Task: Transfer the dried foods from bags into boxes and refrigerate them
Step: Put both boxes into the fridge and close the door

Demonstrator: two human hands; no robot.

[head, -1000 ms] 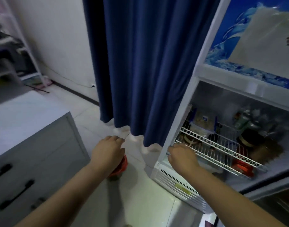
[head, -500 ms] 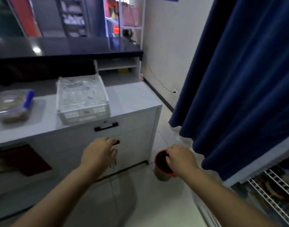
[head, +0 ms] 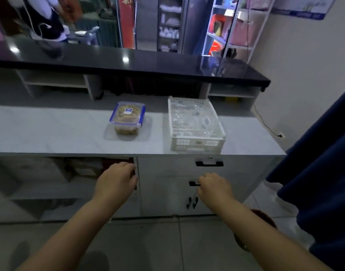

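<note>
A clear plastic food box with blue clip latches (head: 127, 118) sits on the pale desk (head: 50, 132), left of a white slotted basket (head: 195, 124) holding crumpled clear bags. The box looks packed with tan dried food, so it probably has modest weight for its size; its walls appear rigid and smooth, likely a little slippery, and the lid seems latched, which would make it safe to carry level. The best hold is probably across the two long sides below the lid rim, or one hand under the base, rather than by the clips. Both hands hang in front of the cabinet face, below the desk edge and nearer than the box, touching nothing on the desk. The left hand (head: 117, 179) has its fingers loosely curled and empty, almost straight below the box. The right hand (head: 213, 185), fingers also half curled and empty, is near a black drawer handle (head: 193, 183), further right of the box.
</note>
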